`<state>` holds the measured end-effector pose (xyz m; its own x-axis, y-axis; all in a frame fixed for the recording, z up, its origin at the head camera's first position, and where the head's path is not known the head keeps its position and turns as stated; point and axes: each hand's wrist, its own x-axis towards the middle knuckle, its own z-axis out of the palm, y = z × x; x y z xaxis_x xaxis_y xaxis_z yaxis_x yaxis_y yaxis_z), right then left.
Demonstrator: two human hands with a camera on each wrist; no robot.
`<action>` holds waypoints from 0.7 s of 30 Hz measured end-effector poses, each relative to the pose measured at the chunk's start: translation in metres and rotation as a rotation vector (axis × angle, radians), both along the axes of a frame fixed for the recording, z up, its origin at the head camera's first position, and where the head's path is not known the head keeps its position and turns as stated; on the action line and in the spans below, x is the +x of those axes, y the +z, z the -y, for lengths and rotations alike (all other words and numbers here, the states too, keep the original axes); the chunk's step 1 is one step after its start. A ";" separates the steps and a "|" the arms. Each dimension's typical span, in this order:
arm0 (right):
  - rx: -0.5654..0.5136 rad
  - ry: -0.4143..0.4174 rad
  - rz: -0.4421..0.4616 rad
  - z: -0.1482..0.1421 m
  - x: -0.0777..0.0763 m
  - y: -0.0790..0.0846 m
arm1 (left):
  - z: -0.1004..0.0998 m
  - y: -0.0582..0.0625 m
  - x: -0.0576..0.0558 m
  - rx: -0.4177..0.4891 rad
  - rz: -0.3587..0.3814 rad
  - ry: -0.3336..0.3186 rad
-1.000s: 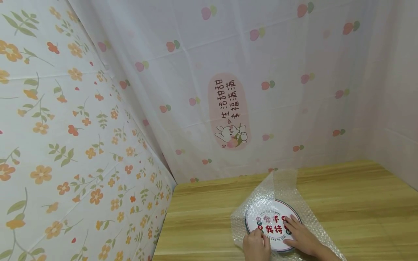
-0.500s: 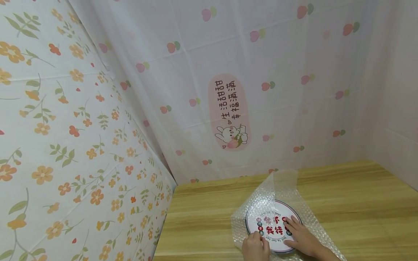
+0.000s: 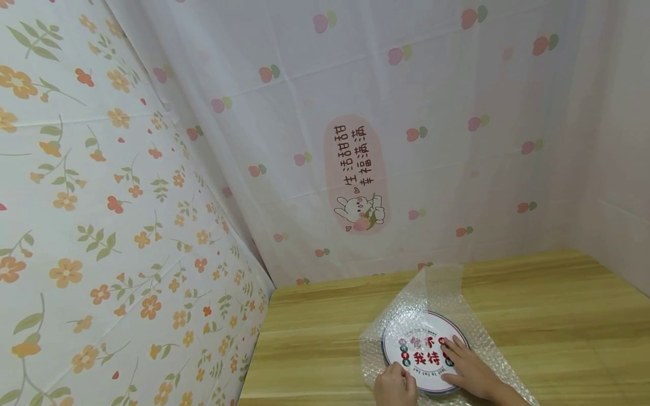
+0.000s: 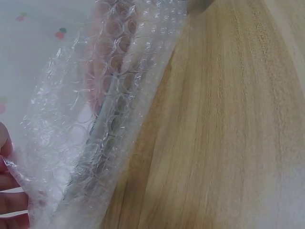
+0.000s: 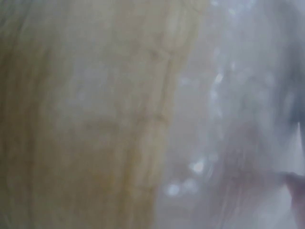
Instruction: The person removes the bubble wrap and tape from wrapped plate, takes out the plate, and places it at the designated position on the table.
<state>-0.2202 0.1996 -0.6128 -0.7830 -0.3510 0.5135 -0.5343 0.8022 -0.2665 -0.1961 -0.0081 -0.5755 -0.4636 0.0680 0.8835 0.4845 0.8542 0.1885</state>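
A round white plate (image 3: 424,372) with red Chinese characters and a dark rim lies face up on a sheet of bubble wrap (image 3: 401,310), part of which is folded over its left and far side. My left hand (image 3: 396,386) pinches the wrap at the plate's near left edge. The left wrist view shows its curled fingers (image 4: 12,205) on the clear film. Resting on the right part of the plate is my right hand (image 3: 472,372), fingers spread. The right wrist view is blurred, with bubble wrap (image 5: 214,143) and a sliver of skin at its right edge.
The wood-grain table (image 3: 315,332) extends to both sides of the wrap. Behind it hangs a pale curtain (image 3: 437,169) with printed fruit and a rabbit patch. A floral cloth (image 3: 152,270) borders the left side.
My left hand has shifted slightly left and down toward the near edge. The right hand, plate and wrap look almost unmoved.
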 end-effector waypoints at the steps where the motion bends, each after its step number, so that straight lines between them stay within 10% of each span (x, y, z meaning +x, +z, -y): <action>1: 0.003 -0.002 -0.002 0.000 0.000 0.000 | 0.000 0.000 0.000 0.002 0.001 -0.003; 15: -0.010 -0.020 0.268 0.000 0.002 0.010 | 0.008 0.010 0.007 0.008 0.160 -0.005; 21: -0.007 -0.025 0.188 0.000 0.003 0.007 | 0.015 0.023 0.013 0.054 0.491 -0.090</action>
